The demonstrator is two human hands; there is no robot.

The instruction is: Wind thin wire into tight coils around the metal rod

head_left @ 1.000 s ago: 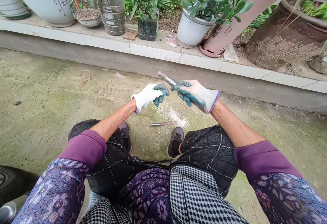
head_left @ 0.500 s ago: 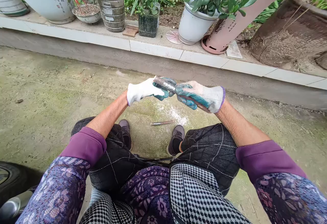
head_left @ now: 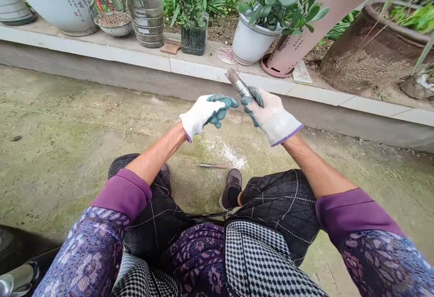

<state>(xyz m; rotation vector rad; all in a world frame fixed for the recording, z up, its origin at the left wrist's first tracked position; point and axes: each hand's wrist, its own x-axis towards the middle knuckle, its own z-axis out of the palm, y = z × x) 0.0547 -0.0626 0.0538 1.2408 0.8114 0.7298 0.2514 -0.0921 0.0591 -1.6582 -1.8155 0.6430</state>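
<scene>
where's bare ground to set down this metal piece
Your right hand holds the metal piece. Bare concrete ground left of your left hand, below the ledge. Between your shoes lies a thin rod; the ledge is crowded with pots.

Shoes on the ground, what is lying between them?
A thin stick-like thing lies between the left shoe and right shoe, near a white powdery patch; the head view shows it.
</scene>
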